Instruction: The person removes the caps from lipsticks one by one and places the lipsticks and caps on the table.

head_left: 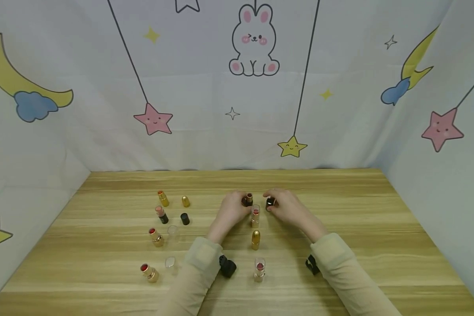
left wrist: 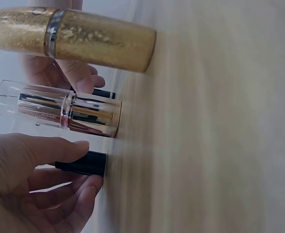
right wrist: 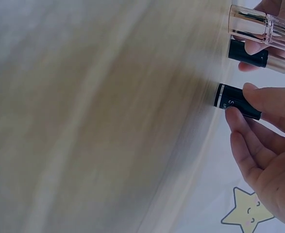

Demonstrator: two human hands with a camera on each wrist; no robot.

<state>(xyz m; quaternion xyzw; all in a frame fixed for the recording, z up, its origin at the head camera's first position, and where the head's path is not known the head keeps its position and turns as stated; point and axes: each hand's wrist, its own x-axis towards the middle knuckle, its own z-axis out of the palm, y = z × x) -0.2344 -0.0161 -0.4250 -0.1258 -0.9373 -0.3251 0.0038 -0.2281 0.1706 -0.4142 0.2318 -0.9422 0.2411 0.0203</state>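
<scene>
Toward the back of the table, my left hand (head_left: 232, 208) pinches the black base of an uncapped lipstick (head_left: 249, 198), whose gold tube stands upright. Just to its right, my right hand (head_left: 287, 207) holds a black lipstick cap (right wrist: 237, 101) between thumb and fingers, close over the wood. Cap and lipstick are apart. A clear-capped pink lipstick (left wrist: 59, 109) stands between the hands, slightly nearer to me. In front of it is a closed glittery gold lipstick (head_left: 255, 240).
Another clear-capped lipstick (head_left: 259, 270) stands near the front. On the left are several uncapped lipsticks, among them a gold one (head_left: 163, 199) and a red one (head_left: 149, 273). Beside them lie a gold cap (head_left: 185, 201), a black cap (head_left: 184, 219) and clear caps (head_left: 170, 263).
</scene>
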